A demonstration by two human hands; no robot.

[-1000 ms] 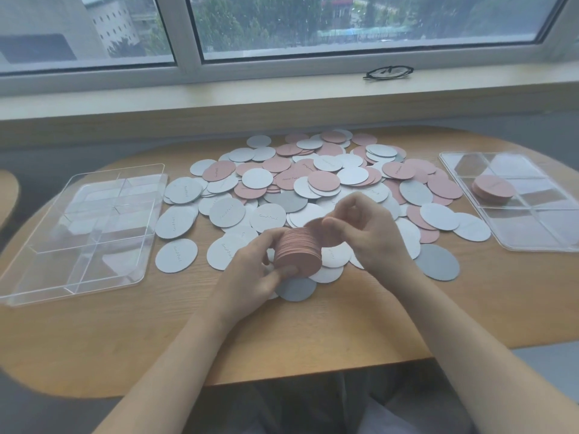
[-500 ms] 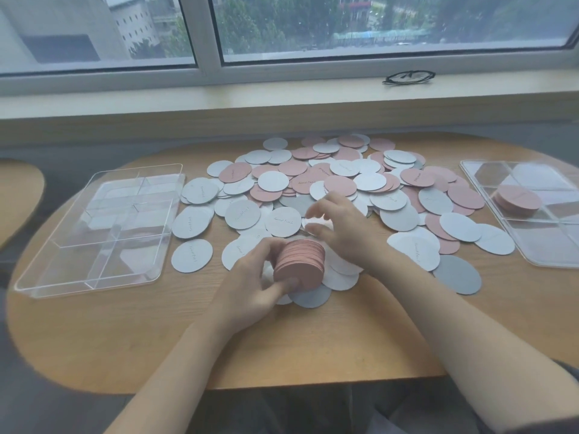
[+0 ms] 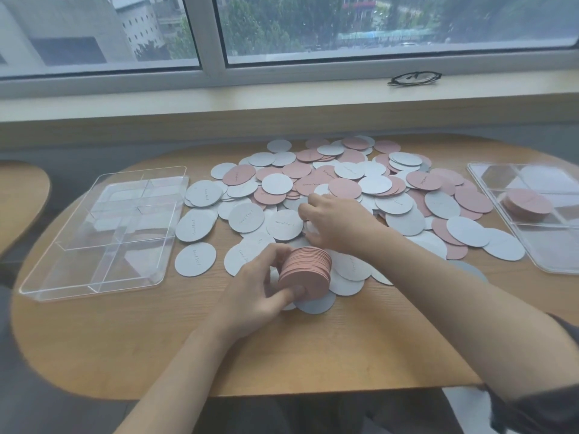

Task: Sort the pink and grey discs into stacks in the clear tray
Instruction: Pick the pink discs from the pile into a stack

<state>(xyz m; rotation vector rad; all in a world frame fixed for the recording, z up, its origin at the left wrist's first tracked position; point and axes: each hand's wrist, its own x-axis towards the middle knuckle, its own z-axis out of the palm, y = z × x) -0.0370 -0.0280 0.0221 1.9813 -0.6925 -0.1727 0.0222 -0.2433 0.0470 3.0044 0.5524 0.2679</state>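
Gripping pink stack (image 3: 305, 272), left hand (image 3: 250, 292) steady.

Two bare forearms, left hand (image 3: 250, 296) and right hand (image 3: 335, 220) ungloved, dark sleeve (image 3: 539, 399) at right upper arm

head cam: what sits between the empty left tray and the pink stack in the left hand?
Head view: loose grey discs on bare table separate left tray from pink stack.

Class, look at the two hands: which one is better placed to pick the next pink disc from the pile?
Right. The right hand already reaches into the loose discs, while the left hand grips the pink stack.
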